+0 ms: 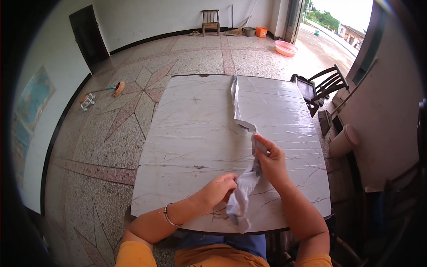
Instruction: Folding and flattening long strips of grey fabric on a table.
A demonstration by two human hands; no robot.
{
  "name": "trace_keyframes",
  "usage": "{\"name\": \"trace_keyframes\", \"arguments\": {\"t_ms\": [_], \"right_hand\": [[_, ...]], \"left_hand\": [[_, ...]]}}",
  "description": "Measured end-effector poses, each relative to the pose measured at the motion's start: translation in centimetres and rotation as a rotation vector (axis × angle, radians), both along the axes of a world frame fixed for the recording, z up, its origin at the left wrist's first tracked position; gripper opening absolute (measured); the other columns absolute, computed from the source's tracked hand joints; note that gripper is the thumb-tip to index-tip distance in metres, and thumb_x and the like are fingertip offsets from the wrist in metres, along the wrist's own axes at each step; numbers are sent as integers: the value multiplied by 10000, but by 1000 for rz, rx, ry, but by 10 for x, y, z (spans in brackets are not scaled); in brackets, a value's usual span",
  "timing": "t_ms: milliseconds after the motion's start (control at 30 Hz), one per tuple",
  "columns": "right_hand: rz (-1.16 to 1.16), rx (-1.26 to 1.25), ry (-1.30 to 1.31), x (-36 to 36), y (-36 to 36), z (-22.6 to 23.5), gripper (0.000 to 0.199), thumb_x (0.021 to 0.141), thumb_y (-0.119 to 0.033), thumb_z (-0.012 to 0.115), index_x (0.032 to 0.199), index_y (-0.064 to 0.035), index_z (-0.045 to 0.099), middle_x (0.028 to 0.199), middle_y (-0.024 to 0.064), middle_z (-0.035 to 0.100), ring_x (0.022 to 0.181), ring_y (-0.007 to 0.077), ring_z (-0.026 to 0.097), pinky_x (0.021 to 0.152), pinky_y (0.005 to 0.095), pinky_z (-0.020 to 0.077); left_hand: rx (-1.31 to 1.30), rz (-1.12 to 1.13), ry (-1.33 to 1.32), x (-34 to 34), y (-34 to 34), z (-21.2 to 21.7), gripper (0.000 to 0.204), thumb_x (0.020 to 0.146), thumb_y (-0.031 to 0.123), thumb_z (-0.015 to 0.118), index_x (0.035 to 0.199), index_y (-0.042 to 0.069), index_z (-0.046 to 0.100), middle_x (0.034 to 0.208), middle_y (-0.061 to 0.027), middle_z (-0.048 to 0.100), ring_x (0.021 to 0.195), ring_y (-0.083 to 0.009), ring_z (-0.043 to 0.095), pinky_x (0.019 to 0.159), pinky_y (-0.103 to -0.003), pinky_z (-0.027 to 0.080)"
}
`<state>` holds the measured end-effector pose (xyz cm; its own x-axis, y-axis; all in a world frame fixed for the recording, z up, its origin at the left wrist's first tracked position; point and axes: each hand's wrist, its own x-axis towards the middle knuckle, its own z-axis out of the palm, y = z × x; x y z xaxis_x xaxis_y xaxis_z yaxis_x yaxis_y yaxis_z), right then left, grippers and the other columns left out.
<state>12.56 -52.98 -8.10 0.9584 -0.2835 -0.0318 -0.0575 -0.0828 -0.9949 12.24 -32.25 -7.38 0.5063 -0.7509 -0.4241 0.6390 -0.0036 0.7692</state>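
Here, left of the table's (191, 129) middle, the left hand (219, 190) is curled narrow against the crumpled white strip (242, 193); whether it grips, I can't tell. The strip runs from the table's far edge to its near edge, and it looks light, thin and soft, likely to tear. Bunched folds should bear a pinch better than the ragged edges. Right of the table's middle, the right hand (272, 161) pinches it, thumb and fingers together.

Hands (219, 189) (272, 161) curled; right one farther forward
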Motion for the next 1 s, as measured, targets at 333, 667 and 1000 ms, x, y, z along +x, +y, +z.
{"name": "trace_keyframes", "arguments": {"t_ms": [333, 667, 1000], "right_hand": [[6, -1272, -228, -8, 3, 27, 434, 829, -158, 717, 1254, -160, 628, 1221, 116, 605, 1087, 299, 612, 824, 428, 525], [633, -1045, -254, 62, 8, -3, 470, 1013, -288, 489, 1422, -55, 497, 1519, 166, 434, 1469, 316, 302, 1213, 469, 197], [99, -1148, -92, 177, 4, -21, 585, 1012, -502, 428, 1465, -134, 469, 1521, 185, 424, 1452, 333, 322, 1176, 515, 211]], "left_hand": [[385, -101, -2016, -10, 1, 0, 457, 829, 198, 697, 1257, 86, 586, 1316, -117, 575, 1312, -272, 477, 1077, -467, 379], [644, -215, -2019, -45, -1, -12, 463, 872, 160, 569, 1312, 18, 592, 1297, -266, 588, 1192, -363, 564, 946, -405, 480], [646, -177, -1965, -46, -10, -24, 559, 902, 160, 487, 1454, 73, 471, 1389, -256, 524, 1256, -326, 495, 972, -395, 403]]}}
